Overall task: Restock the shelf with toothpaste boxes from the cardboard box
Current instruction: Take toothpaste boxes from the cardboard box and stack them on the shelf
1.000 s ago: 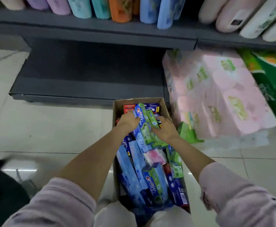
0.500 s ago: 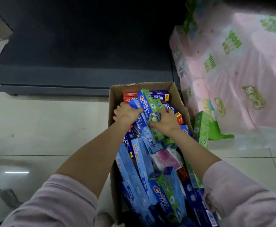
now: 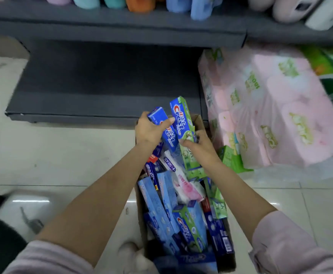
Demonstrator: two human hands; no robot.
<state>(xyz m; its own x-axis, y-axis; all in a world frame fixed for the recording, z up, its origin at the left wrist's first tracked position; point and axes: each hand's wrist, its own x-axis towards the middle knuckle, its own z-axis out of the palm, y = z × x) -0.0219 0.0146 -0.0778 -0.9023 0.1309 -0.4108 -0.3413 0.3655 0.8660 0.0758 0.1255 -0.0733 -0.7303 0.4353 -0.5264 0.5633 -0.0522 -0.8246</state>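
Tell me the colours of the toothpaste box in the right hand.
Blue and green box, seen in the head view.

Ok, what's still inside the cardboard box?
The cardboard box holds a loose jumble of toothpaste boxes, blue, green-and-blue and one pink-and-white. Its bottom and any lower layers are covered by them.

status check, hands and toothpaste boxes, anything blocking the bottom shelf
Left hand grips blue toothpaste box. Right hand grips blue-green toothpaste box. Both lifted above brown cardboard box. Dark grey bottom shelf unobstructed.

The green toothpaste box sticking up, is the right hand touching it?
Touching. The head view shows the right hand with fingers curled round the lower end of the green toothpaste box.
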